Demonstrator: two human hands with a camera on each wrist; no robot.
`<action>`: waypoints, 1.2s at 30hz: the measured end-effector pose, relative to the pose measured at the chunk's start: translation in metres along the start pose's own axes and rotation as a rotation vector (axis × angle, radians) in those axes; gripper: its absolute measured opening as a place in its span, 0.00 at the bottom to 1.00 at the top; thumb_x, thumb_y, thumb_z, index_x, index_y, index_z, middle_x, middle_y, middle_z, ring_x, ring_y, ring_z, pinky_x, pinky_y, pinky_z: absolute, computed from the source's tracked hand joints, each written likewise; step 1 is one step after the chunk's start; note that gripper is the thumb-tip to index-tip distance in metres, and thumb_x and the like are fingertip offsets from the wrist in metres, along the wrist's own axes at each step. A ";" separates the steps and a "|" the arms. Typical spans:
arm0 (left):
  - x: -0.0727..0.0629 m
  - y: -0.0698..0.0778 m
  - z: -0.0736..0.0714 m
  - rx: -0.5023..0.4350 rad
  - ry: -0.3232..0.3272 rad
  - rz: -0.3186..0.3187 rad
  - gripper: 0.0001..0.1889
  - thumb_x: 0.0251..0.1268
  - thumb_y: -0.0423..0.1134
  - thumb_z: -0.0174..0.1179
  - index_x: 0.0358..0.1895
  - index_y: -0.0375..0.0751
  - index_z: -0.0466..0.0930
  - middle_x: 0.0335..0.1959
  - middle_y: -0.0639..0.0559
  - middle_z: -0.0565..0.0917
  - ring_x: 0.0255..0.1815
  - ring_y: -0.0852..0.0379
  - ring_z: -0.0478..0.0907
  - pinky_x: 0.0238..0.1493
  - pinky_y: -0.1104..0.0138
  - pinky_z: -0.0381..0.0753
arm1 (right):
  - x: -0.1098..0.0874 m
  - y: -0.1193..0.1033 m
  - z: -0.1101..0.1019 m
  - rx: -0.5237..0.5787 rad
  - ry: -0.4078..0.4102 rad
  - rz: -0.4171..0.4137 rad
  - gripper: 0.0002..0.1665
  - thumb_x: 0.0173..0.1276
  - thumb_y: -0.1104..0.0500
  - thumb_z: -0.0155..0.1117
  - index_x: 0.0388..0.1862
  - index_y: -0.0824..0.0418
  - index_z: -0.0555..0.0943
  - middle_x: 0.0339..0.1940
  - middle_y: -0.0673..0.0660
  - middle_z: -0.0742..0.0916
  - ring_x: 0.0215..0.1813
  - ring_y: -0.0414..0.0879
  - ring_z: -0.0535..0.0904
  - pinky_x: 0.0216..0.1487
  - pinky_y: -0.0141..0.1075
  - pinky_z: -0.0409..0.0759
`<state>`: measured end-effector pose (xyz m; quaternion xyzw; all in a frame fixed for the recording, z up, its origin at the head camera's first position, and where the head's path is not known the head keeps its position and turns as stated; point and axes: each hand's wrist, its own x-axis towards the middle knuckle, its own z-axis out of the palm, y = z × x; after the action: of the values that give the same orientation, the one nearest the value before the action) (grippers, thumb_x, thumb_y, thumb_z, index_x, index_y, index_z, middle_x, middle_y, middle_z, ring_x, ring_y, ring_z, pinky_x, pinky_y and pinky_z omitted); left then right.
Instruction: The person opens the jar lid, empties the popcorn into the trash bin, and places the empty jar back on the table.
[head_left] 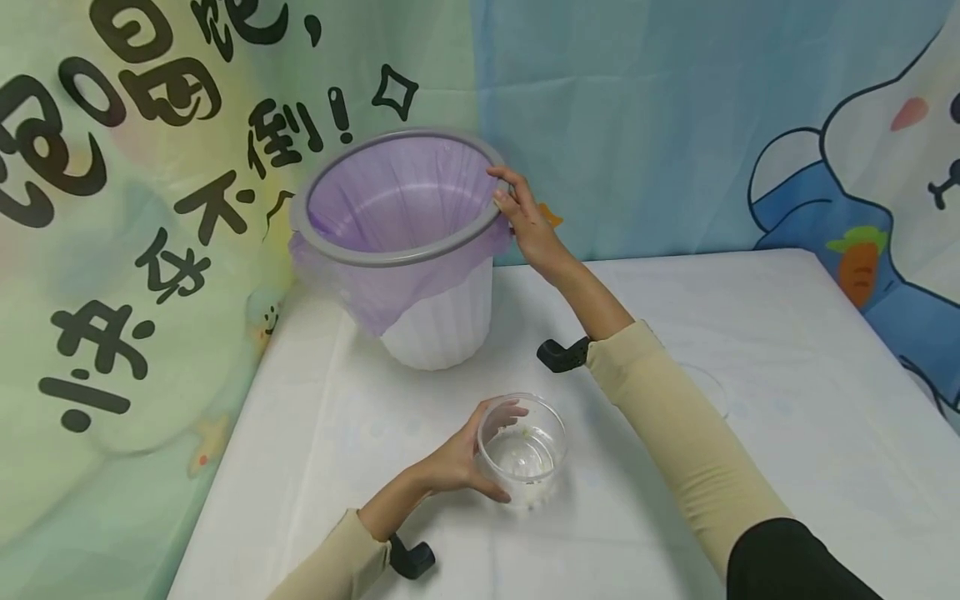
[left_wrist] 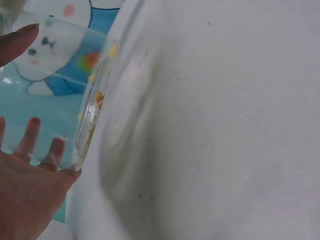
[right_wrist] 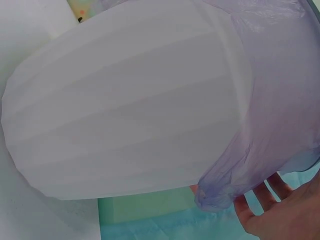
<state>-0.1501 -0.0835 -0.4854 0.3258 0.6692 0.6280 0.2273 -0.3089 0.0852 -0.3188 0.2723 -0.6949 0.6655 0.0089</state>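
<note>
A clear round plastic tub (head_left: 522,454) is held in my left hand (head_left: 450,461), fingers round its far side and thumb along the near side. In the left wrist view, yellow and brown crumbs line the bottom edge of the tub (left_wrist: 60,105), which appears raised a little off the cloth. Behind it, the white ribbed trash can (head_left: 442,333) leans to the left. My right hand (head_left: 531,227) grips the right side of its grey rim (head_left: 390,257). A purple trash bag (head_left: 390,292) lines the can and hangs over the outside; its bunched edge shows near my right fingers (right_wrist: 242,210).
A white cloth (head_left: 787,375) covers the table. Printed curtains (head_left: 637,125) stand along the back and left side, close to the can. A black wrist mount (head_left: 562,356) sticks out from the right sleeve, another (head_left: 411,558) from the left.
</note>
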 end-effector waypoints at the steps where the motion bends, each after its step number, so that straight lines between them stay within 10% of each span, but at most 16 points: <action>1: 0.000 -0.005 0.000 0.007 0.005 -0.004 0.60 0.27 0.20 0.74 0.69 0.50 0.48 0.67 0.46 0.61 0.67 0.44 0.56 0.66 0.50 0.52 | 0.002 0.004 -0.001 -0.004 0.003 -0.001 0.26 0.75 0.58 0.33 0.70 0.59 0.50 0.70 0.61 0.53 0.55 0.49 0.60 0.48 0.41 0.60; 18: 0.001 -0.024 0.004 0.095 0.027 -0.003 0.60 0.25 0.22 0.75 0.68 0.54 0.48 0.67 0.53 0.62 0.68 0.57 0.55 0.68 0.59 0.46 | 0.008 0.021 -0.006 0.008 0.007 -0.025 0.26 0.75 0.55 0.34 0.71 0.54 0.51 0.68 0.61 0.58 0.52 0.47 0.62 0.47 0.41 0.61; 36: -0.001 -0.032 0.003 0.159 0.004 0.045 0.62 0.28 0.25 0.76 0.70 0.52 0.43 0.68 0.45 0.60 0.69 0.50 0.54 0.68 0.59 0.47 | 0.008 0.020 -0.007 -0.011 -0.001 -0.009 0.27 0.75 0.53 0.35 0.71 0.53 0.51 0.71 0.54 0.54 0.57 0.47 0.59 0.47 0.42 0.59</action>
<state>-0.1521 -0.0815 -0.5178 0.3565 0.7099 0.5786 0.1852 -0.3261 0.0877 -0.3334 0.2756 -0.6972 0.6616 0.0132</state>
